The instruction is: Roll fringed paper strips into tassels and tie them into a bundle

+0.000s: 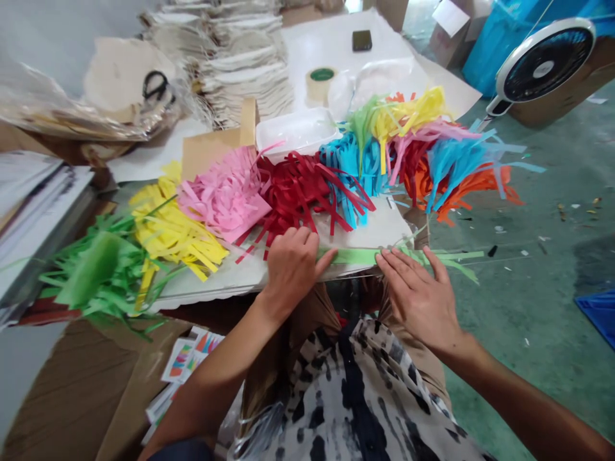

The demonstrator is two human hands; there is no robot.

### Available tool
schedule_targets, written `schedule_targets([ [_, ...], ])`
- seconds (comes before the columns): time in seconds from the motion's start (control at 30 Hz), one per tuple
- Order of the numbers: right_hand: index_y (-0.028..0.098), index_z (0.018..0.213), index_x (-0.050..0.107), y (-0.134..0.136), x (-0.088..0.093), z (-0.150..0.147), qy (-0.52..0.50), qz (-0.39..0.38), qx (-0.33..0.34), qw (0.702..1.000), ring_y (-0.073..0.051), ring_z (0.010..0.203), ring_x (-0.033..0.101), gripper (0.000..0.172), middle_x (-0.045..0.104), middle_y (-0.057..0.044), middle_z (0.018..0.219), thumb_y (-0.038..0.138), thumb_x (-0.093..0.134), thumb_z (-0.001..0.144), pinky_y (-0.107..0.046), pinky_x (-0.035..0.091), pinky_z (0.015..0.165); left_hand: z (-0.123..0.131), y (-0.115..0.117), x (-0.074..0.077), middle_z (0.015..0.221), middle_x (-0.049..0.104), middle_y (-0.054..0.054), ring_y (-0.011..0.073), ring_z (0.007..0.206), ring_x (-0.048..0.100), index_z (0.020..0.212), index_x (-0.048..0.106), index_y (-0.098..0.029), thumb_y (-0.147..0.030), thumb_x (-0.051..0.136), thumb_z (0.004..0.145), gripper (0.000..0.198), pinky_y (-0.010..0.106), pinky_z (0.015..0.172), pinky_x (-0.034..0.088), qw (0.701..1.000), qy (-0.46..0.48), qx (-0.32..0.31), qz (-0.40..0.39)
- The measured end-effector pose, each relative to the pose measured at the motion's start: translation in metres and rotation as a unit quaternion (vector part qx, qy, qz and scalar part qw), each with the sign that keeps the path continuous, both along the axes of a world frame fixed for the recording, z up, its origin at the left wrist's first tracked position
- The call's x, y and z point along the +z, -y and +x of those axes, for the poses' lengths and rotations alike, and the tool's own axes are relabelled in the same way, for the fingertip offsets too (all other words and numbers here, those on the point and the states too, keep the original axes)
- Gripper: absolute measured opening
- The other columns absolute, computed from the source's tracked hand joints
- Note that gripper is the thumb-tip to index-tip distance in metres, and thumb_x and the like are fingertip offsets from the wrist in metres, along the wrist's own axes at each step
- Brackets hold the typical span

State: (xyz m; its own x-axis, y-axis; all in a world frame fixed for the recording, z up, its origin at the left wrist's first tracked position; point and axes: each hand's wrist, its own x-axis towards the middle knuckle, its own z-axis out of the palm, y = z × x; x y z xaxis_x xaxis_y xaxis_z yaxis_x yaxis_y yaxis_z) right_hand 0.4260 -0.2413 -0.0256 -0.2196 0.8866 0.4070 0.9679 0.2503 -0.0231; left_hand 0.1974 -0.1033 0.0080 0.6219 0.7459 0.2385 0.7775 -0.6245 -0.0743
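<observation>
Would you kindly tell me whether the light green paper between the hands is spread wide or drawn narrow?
Narrow: the light green paper lies as a slim band between the left hand and right hand, loose strips trailing beyond.

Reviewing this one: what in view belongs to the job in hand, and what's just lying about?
Likely part of the job:
light green strip, touched by left hand and right hand
pink fringe
yellow fringe

Seemingly lying about:
fan
small dark object
</observation>
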Motion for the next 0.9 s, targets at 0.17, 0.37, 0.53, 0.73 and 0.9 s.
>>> schedule_targets([
  [0.17, 0.013, 0.149, 0.059, 0.001, -0.002, 0.005, 0.017, -0.006, 0.001, 1.0, -0.031, 0.135, 0.064, 0.049, 0.066, -0.014, 0.149, 0.013, 0.057, 0.101, -0.058, 0.025, 0.127, -0.012, 0.01, 0.017, 0.127, 0.072, 0.017, 0.0375, 0.118, 0.063, 0.123, 0.067, -0.014, -0.029, 0.067, 0.1, 0.028, 0.052, 0.094, 0.049, 0.994, 0.08, 0.026, 0.073],
  [0.37, 0.018, 0.148, 0.062, 0.003, -0.003, 0.003, 0.005, -0.015, -0.003, 1.0, -0.033, 0.135, 0.064, 0.048, 0.066, -0.015, 0.149, 0.021, 0.063, 0.1, -0.062, 0.025, 0.126, 0.024, 0.047, -0.011, 0.149, 0.067, 0.014, 0.0292, 0.145, 0.057, 0.142, 0.061, -0.009, -0.041, 0.062, 0.104, 0.05, 0.045, 0.125, 0.044, 0.962, 0.132, -0.237, -0.011],
  [0.53, 0.018, 0.15, 0.059, 0.002, -0.003, 0.006, -0.005, -0.021, -0.001, 1.0, -0.031, 0.135, 0.064, 0.05, 0.066, -0.013, 0.149, 0.017, 0.061, 0.101, -0.062, 0.022, 0.128, 0.005, 0.044, -0.027, 0.15, 0.066, 0.014, 0.0293, 0.143, 0.061, 0.144, 0.062, -0.011, -0.042, 0.06, 0.105, 0.05, 0.046, 0.119, 0.051, 0.969, 0.124, -0.213, -0.028],
  [0.73, 0.018, 0.147, 0.06, -0.003, -0.005, 0.014, -0.039, -0.005, 0.023, 0.999, -0.029, 0.134, 0.065, 0.046, 0.069, -0.012, 0.145, 0.017, 0.059, 0.101, -0.061, 0.02, 0.129, -0.008, 0.033, -0.007, 0.116, 0.082, 0.011, 0.0305, 0.126, 0.072, 0.105, 0.078, -0.017, -0.026, 0.066, 0.101, 0.016, 0.047, 0.106, 0.06, 0.974, 0.178, -0.127, 0.064],
  [0.9, 0.023, 0.139, 0.066, -0.003, -0.01, 0.025, -0.066, 0.03, 0.053, 0.996, -0.026, 0.122, 0.071, 0.04, 0.077, -0.008, 0.133, 0.017, 0.064, 0.1, -0.061, 0.023, 0.129, 0.022, 0.048, -0.022, 0.141, 0.073, 0.011, 0.0286, 0.134, 0.067, 0.135, 0.069, -0.018, -0.034, 0.067, 0.101, 0.038, 0.047, 0.117, 0.053, 0.963, 0.145, -0.226, -0.006],
])
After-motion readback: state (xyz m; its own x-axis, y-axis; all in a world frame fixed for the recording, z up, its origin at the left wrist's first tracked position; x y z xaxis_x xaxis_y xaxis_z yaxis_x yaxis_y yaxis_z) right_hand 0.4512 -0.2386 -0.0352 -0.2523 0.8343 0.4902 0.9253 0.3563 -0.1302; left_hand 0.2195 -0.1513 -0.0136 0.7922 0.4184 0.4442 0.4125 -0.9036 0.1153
